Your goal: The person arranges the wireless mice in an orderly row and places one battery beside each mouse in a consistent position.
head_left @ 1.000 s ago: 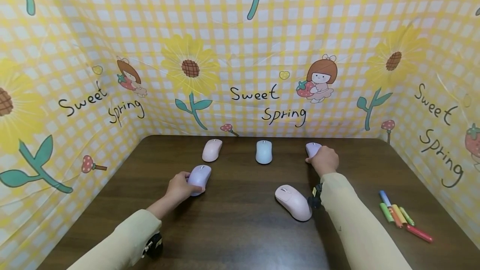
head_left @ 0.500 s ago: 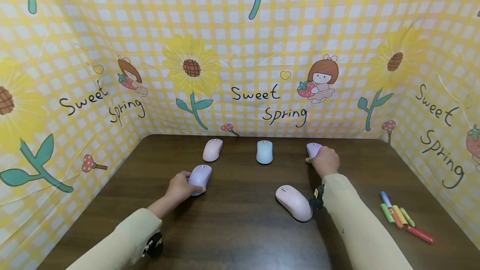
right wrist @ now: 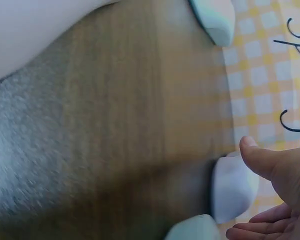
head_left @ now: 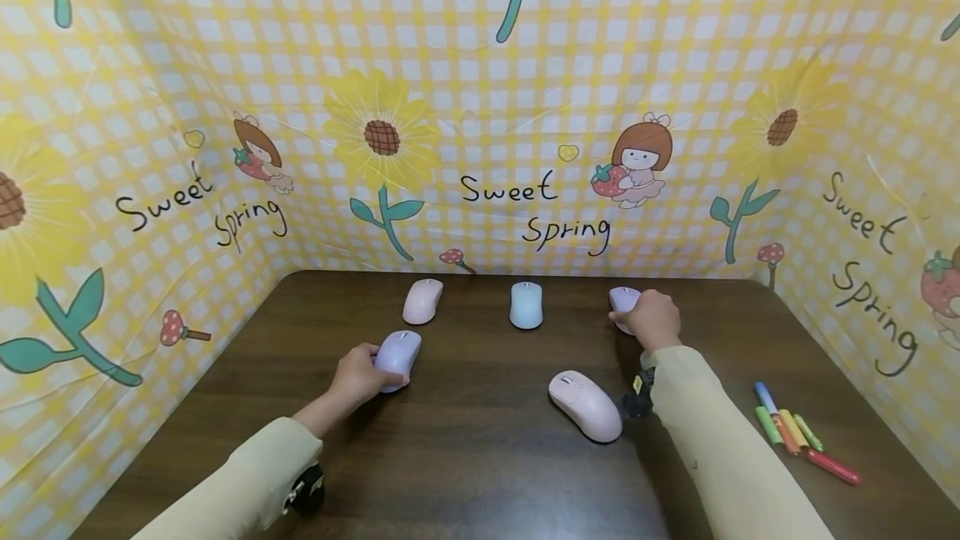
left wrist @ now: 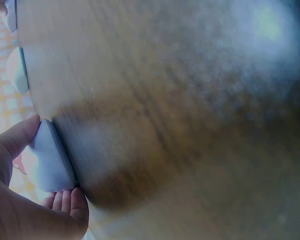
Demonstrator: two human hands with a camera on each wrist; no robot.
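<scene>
My left hand [head_left: 360, 375] grips a lilac computer mouse [head_left: 400, 354] on the dark table, left of the middle. In the left wrist view, the thumb lies at one end and the fingers curl under the other side of this lilac mouse [left wrist: 52, 160]. At the back right, my right hand [head_left: 652, 319] is over another lilac mouse [head_left: 624, 299], partly hiding it. The right wrist view shows the thumb and straight, spread fingers of the hand [right wrist: 282, 185] around that lilac mouse [right wrist: 235, 190]. A pale green rounded thing [right wrist: 195, 231] appears close beside it.
A pink mouse [head_left: 423, 301] and a pale blue mouse [head_left: 527, 305] stand along the back edge. A larger pink mouse [head_left: 586, 407] lies nearer, beside the right sleeve. Several coloured markers [head_left: 789, 429] lie on the right. Checked cloth [head_left: 480, 107] surrounds the table [head_left: 465, 457].
My right hand has shifted slightly right and loosened, showing more of its lilac mouse. The left hand and its mouse stay in place. The head view has turned very slightly.
</scene>
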